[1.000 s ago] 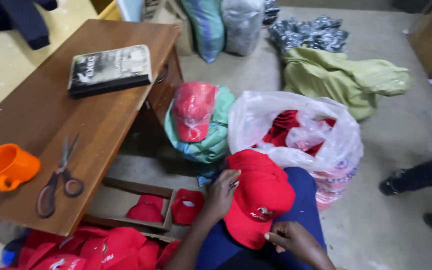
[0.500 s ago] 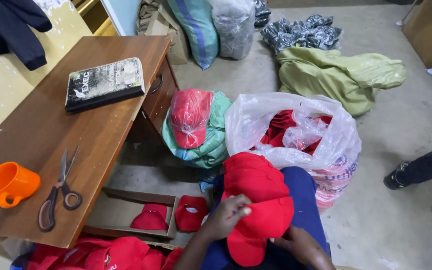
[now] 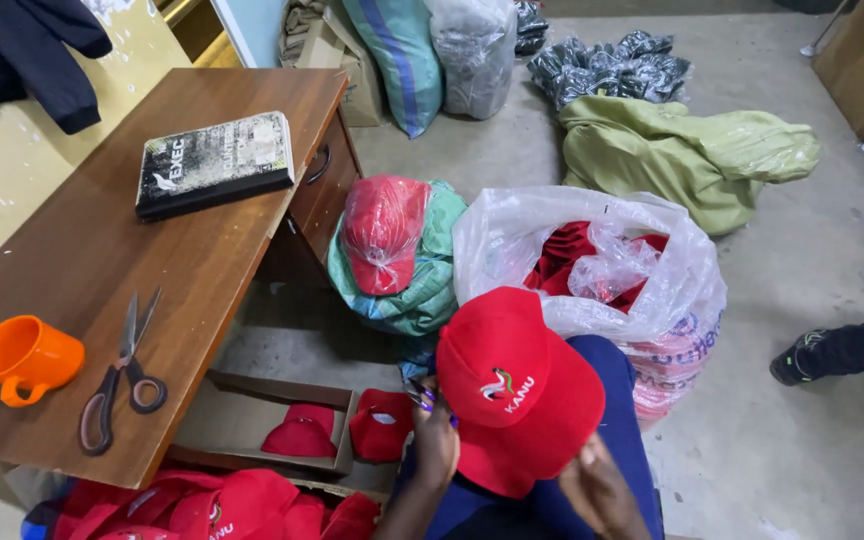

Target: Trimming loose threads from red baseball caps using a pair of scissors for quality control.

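A red cap (image 3: pixel 517 385) with a small embroidered emblem lies crown-up on my lap, over my blue trousers. My left hand (image 3: pixel 435 440) grips its left edge; something small and purple shows at the fingers, too small to identify. At the cap's lower right edge my right hand (image 3: pixel 597 490) holds the brim. Right behind the cap stands a clear plastic sack (image 3: pixel 592 265) full of red caps.
A wooden desk (image 3: pixel 102 250) at left carries a dark book (image 3: pixel 214 163), scissors (image 3: pixel 120 375) and an orange mug (image 3: pixel 22 358). Red caps fill a cardboard box (image 3: pixel 262 425) and pile below (image 3: pixel 212 505). A wrapped cap stack (image 3: pixel 384 230), green sacks (image 3: pixel 682 155) and another person's feet (image 3: pixel 832 355) are around.
The cap has been turned on my lap so its front emblem now faces up. My left hand slid from the cap's top to its left edge.
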